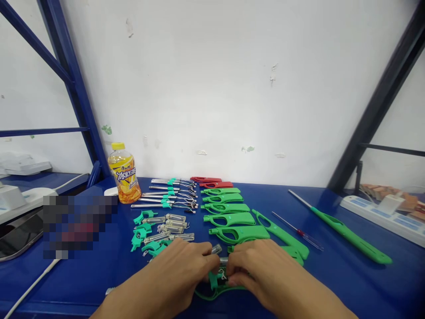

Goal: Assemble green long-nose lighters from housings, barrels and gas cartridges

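While the left hand [189, 260] and right hand [262, 262] met near the middle of the worktop's [272, 195] front edge, a green handle shell [217, 293] lay under them, mostly covered. Fingers of both were curled in tight over small parts; couldn't tell whether either had a firm pinch. Left fingertips were at a teal piece [213, 281], right fingertips right by a thin white wire [223, 274]. Two clear cylinders [223, 261] showed between the hands. Just left of that: loose teal parts [142, 230] and a cluster of clear tanks [175, 218]. Behind those, toward the back edge, metal rods [156, 205] with teal collars and wire leads sat in rows. Red shells [217, 184] lay at the back edge near centre, with a column of green shells [244, 218] running forward from them to the right hand; one more green shell [288, 239] was angled beside the column. Right of it: screwdriver [310, 240] with a clear handle, then a long green lighter [352, 235] with a metal nozzle, slanted toward the front right corner. White power strip [403, 221] ran along the right edge. Drink bottle [125, 177] with a yellow cap stood upright by the back left corner. Dark phone [23, 235] and another power strip [36, 196] were at far left, pixelated patch next to them, contents unreadable.
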`<action>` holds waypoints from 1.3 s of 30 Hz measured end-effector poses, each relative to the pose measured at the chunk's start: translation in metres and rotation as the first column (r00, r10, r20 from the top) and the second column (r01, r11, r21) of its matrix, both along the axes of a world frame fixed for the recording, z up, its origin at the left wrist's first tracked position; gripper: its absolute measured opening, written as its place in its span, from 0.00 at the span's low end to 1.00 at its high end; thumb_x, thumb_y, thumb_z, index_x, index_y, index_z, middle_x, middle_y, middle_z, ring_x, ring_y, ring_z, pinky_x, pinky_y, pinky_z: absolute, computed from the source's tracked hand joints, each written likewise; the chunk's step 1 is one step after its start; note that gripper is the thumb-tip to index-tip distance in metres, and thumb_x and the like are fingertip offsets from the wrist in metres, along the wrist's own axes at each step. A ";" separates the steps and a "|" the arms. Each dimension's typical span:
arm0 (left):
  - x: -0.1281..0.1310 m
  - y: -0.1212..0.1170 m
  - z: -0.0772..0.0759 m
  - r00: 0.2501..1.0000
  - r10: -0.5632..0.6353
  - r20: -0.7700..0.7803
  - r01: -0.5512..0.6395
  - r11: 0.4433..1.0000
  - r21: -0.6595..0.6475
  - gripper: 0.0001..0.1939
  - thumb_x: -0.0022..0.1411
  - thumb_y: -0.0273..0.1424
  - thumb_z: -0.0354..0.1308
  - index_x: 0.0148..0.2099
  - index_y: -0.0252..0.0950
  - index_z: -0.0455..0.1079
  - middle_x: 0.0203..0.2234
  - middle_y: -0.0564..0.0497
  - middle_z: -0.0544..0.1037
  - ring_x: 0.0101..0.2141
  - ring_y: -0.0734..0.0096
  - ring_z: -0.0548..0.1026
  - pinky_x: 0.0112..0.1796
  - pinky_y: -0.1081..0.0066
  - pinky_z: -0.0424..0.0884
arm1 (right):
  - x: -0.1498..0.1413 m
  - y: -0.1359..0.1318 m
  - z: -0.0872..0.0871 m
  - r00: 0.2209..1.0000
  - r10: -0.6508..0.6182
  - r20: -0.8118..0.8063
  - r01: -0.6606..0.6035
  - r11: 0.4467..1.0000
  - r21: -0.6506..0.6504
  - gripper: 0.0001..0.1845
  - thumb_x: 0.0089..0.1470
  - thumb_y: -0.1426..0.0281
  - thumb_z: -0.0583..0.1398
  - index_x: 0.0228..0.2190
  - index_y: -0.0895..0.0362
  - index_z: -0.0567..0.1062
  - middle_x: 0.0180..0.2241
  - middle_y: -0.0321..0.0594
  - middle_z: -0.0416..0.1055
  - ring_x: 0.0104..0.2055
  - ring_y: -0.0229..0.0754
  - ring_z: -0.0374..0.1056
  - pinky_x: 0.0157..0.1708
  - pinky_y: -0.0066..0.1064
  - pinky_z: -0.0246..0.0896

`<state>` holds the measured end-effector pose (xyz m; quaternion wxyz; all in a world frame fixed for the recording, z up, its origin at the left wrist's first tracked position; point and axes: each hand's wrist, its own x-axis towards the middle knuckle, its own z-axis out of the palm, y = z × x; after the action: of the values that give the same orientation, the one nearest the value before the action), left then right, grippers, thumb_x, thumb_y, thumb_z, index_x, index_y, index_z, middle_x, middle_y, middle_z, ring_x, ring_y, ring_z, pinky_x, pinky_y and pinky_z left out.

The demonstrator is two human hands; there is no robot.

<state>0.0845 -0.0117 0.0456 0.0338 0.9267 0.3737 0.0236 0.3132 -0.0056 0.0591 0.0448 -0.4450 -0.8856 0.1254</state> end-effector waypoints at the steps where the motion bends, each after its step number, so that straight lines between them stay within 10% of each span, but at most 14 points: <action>1: 0.000 0.000 0.000 1.000 -0.001 0.003 0.001 1.000 0.000 0.19 0.65 0.11 0.53 0.45 0.43 0.68 0.40 0.55 0.78 0.37 0.65 0.76 0.32 0.64 0.57 | 0.000 0.000 0.001 1.000 -0.005 -0.007 0.005 1.000 -0.014 0.08 0.62 0.72 0.71 0.29 0.52 0.83 0.32 0.34 0.85 0.34 0.43 0.79 0.29 0.34 0.50; 39: 0.004 -0.003 0.001 0.998 0.015 -0.055 -0.017 0.999 -0.041 0.23 0.60 0.11 0.54 0.47 0.45 0.69 0.47 0.55 0.78 0.39 0.65 0.77 0.32 0.64 0.57 | 0.013 -0.013 -0.015 0.990 0.011 -0.138 -0.014 1.000 -0.019 0.08 0.59 0.74 0.68 0.33 0.48 0.87 0.34 0.36 0.85 0.37 0.43 0.77 0.34 0.29 0.58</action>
<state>0.0883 -0.0143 0.0466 0.0424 0.9230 0.3823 -0.0090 0.3258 -0.0183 0.0444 0.1005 -0.4303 -0.8818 0.1650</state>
